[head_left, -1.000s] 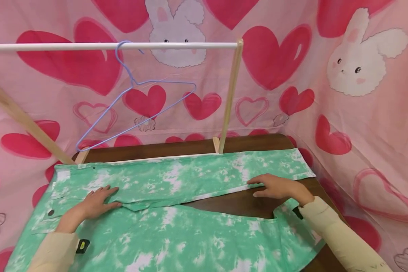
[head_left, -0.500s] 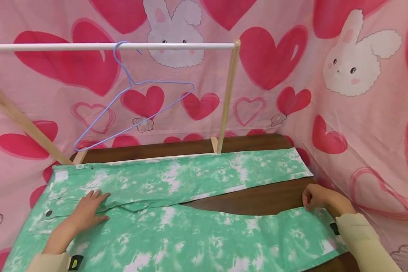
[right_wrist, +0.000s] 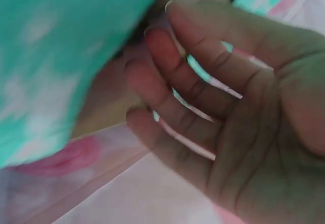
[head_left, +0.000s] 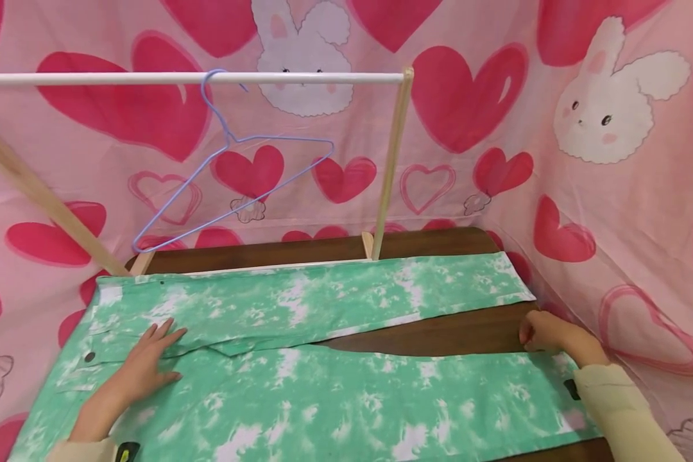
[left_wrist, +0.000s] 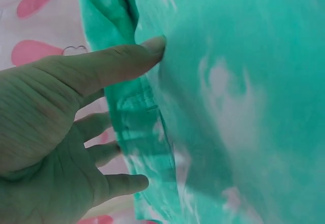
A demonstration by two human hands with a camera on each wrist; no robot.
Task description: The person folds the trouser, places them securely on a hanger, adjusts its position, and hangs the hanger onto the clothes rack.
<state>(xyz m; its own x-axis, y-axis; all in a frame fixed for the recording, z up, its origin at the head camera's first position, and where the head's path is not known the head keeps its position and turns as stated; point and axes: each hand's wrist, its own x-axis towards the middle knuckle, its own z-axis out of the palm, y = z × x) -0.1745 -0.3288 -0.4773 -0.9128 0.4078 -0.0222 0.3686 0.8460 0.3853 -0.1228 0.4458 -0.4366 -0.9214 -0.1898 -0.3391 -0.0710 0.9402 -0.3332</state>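
Green-and-white tie-dye trousers (head_left: 335,301) lie spread on the dark table (head_left: 439,333), legs pointing right, with a dark button (head_left: 90,357) at the left. My left hand (head_left: 141,372) rests on them near the waist, fingers spread. Seen in the left wrist view, its thumb lies over the green cloth with nothing gripped. My right hand (head_left: 551,333) is at the hem end of the nearer leg (head_left: 450,398). The right wrist view shows its fingers (right_wrist: 167,89) loosely bent, with no cloth visible between them. Contact with the hem cannot be made out.
Behind the trousers stands a rack with a white rail (head_left: 121,79) and wooden posts (head_left: 394,160). A blue wire hanger (head_left: 231,138) hangs from the rail. Pink cloth (head_left: 468,212) printed with hearts and rabbits surrounds the table.
My right hand has moved from the gap between the legs to the nearer leg's hem. That leg, folded at its end before, now lies flat and extended. My left hand has shifted slightly toward the waist.
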